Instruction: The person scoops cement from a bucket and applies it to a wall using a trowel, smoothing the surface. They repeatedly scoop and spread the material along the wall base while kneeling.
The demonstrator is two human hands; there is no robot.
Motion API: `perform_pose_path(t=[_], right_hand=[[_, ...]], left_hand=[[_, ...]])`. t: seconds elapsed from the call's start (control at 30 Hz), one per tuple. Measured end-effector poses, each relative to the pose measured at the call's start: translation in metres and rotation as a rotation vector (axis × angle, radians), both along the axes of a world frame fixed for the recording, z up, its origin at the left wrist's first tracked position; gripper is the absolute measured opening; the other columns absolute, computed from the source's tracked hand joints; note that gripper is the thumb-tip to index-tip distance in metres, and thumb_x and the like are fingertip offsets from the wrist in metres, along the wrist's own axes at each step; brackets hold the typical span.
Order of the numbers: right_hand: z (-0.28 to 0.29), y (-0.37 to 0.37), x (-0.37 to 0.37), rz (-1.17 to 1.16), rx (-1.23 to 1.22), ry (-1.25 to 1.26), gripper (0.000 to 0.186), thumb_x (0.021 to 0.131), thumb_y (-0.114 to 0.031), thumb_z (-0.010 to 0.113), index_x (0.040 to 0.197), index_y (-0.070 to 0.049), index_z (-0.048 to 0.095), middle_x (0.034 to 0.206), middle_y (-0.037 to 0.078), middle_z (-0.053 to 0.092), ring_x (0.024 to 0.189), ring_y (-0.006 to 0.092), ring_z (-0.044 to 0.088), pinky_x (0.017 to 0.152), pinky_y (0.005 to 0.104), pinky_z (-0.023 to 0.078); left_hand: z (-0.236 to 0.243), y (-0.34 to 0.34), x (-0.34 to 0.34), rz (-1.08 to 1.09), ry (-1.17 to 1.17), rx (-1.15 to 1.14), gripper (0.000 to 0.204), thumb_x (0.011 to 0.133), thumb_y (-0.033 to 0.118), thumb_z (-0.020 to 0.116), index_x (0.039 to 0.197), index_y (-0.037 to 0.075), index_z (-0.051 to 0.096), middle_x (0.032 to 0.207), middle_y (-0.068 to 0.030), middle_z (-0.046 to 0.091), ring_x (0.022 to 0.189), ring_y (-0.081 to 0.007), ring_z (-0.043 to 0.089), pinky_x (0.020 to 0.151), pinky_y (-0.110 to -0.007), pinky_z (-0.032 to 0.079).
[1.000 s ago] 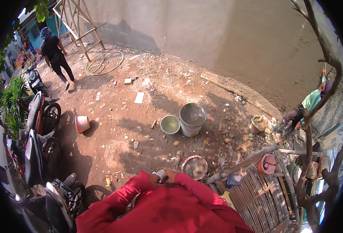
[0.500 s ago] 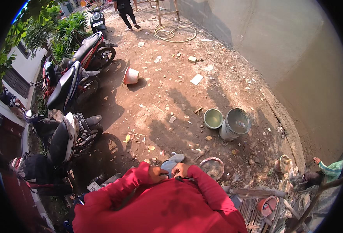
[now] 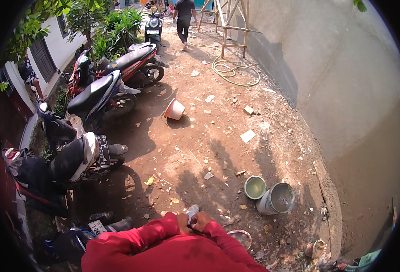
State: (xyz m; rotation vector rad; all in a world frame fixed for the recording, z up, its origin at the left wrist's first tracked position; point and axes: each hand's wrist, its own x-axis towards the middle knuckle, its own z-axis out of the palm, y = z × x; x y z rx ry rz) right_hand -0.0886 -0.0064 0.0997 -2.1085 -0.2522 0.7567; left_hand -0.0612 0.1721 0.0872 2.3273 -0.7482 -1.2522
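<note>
My left hand (image 3: 182,222) and my right hand (image 3: 201,221), in red sleeves, are close together at my waist, fingers curled round something small and dark that I cannot make out. A grey-booted foot (image 3: 192,211) shows just beyond them. A shallow round basin (image 3: 240,237) lies on the dirt to the right of my hands. Further forward stand a tall grey bucket (image 3: 272,199) and a smaller bucket (image 3: 255,188) of greenish liquid.
Parked scooters (image 3: 91,97) line the left. An orange-white bucket (image 3: 174,110) lies tipped ahead. A hose (image 3: 236,77) is coiled by bamboo scaffolding (image 3: 234,31). A person (image 3: 184,18) walks at the back. A plastered wall (image 3: 327,81) runs along the right, with a co-worker's green sleeve (image 3: 367,258) low there.
My view has swung left and up, so the scooters, scaffold and walker sit more centrally and the co-worker slips off low right. My hands stay together at my waist.
</note>
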Motion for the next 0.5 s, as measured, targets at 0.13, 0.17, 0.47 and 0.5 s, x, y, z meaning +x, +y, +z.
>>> perform_pose_path(t=[0.13, 0.17, 0.47, 0.5], right_hand=[[-0.022, 0.003, 0.05, 0.044, -0.013, -0.19, 0.02, 0.068, -0.02, 0.069, 0.077, -0.002, 0.068, 0.075, 0.02, 0.065, 0.071, 0.0326, 0.065, 0.064, 0.0396, 0.05], [-0.02, 0.006, 0.061, 0.035, -0.028, -0.256, 0.02, 0.068, -0.02, 0.069, 0.078, -0.003, 0.069, 0.077, 0.02, 0.065, 0.073, 0.0328, 0.065, 0.066, 0.0393, 0.05], [-0.003, 0.002, 0.165, 0.16, -0.003, 0.169, 0.027, 0.068, -0.022, 0.072, 0.085, -0.001, 0.069, 0.083, 0.018, 0.068, 0.081, 0.0293, 0.067, 0.073, 0.0377, 0.051], [-0.005, 0.003, 0.174, 0.18, 0.002, 0.115, 0.026, 0.068, -0.021, 0.071, 0.084, -0.001, 0.069, 0.082, 0.018, 0.068, 0.081, 0.03, 0.067, 0.072, 0.038, 0.051]], left_hand=[[-0.033, -0.007, 0.025, 0.166, -0.439, -0.264, 0.051, 0.058, 0.037, 0.076, 0.091, 0.002, 0.059, 0.089, -0.0233, 0.06, 0.081, -0.04, 0.061, 0.07, -0.043, 0.05], [-0.038, -0.008, 0.036, 0.233, -0.349, -0.249, 0.053, 0.059, 0.036, 0.075, 0.096, 0.002, 0.058, 0.092, -0.0221, 0.06, 0.084, -0.0372, 0.06, 0.073, -0.041, 0.049], [-0.019, 0.059, 0.132, 0.533, 0.812, -0.658, 0.058, 0.076, 0.008, 0.073, 0.128, 0.003, 0.047, 0.111, -0.0111, 0.058, 0.107, -0.0219, 0.056, 0.095, -0.035, 0.045], [-0.02, 0.057, 0.136, 0.536, 0.708, -0.627, 0.057, 0.076, 0.011, 0.074, 0.126, 0.002, 0.048, 0.109, -0.0107, 0.059, 0.105, -0.0219, 0.057, 0.093, -0.035, 0.046]])
